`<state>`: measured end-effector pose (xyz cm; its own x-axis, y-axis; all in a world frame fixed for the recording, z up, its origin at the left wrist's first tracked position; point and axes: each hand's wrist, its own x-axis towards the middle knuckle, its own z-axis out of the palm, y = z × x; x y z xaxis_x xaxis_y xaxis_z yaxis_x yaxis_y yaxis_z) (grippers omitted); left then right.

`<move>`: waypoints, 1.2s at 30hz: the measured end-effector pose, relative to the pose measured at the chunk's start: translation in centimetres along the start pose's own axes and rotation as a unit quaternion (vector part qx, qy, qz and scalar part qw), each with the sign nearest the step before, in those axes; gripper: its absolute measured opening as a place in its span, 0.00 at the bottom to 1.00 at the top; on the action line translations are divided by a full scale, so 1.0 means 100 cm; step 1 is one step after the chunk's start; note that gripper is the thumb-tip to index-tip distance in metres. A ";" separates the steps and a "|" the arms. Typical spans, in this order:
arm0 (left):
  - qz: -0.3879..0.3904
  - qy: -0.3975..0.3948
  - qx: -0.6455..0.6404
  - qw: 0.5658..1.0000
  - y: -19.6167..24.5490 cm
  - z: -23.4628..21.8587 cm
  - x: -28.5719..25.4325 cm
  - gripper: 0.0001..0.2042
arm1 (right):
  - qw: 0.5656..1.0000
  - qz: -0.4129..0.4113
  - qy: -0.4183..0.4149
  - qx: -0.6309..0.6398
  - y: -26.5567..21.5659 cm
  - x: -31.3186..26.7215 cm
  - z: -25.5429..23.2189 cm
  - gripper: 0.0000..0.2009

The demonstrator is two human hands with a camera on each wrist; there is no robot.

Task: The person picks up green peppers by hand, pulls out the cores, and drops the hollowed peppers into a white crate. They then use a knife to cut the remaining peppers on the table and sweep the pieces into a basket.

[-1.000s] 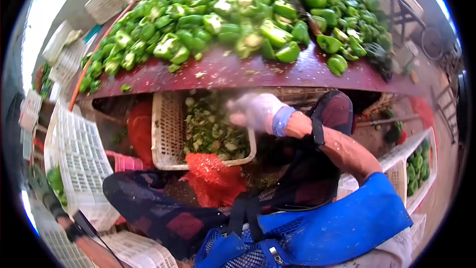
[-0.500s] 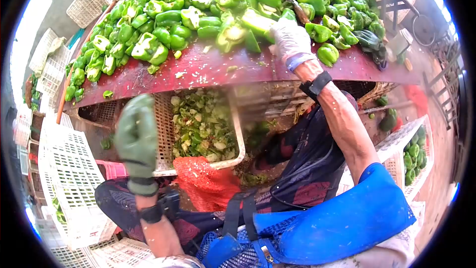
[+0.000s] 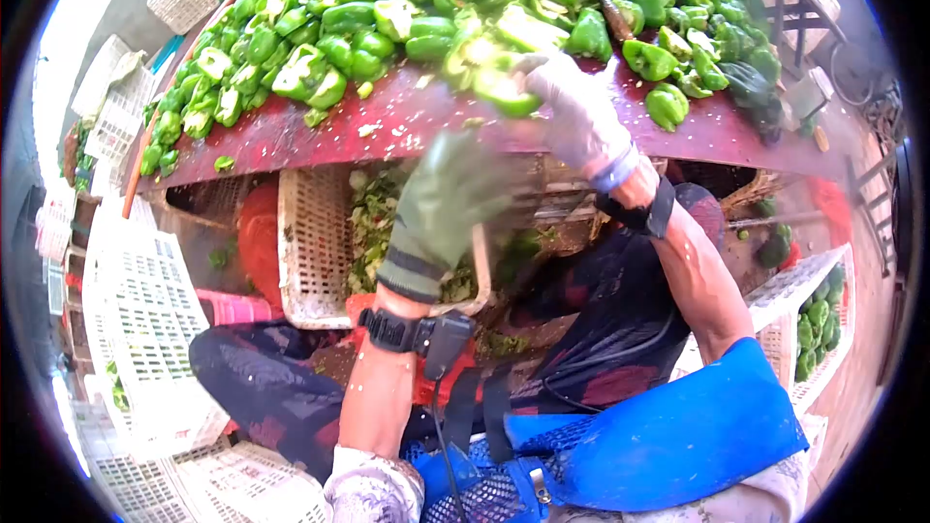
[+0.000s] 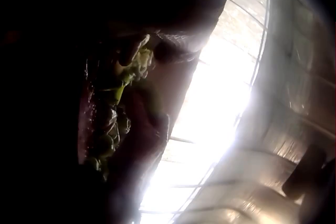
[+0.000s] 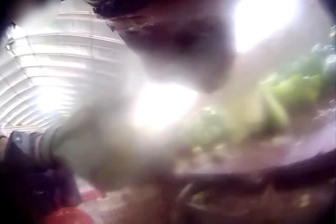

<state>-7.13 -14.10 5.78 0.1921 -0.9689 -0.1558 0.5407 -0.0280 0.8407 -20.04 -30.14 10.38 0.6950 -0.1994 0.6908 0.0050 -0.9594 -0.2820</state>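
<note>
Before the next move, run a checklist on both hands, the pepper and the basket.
1. Right hand grips a green pepper: ok, white-gloved fingers curl round it at the table's near edge.
2. Left hand free: cannot tell, green glove is blurred and raised below the pepper.
3. Basket under the red table: ok, scraps lie inside it.
4. Pepper cored: cannot tell, blurred.
5. Pile of peppers within reach: ok, just beyond the right hand.
6. Wrist views usable: not ok, dark or blurred.
</note>
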 end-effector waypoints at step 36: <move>0.301 0.172 -0.119 0.930 -0.006 -0.067 -0.093 0.15 | 0.982 0.038 -0.131 0.134 -0.148 -0.004 0.108 0.09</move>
<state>-3.74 -3.44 3.18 0.7475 -0.6541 0.1157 0.4086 0.5901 0.6963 -12.65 -13.68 7.12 0.8612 -0.1774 0.4763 0.1106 -0.8493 -0.5162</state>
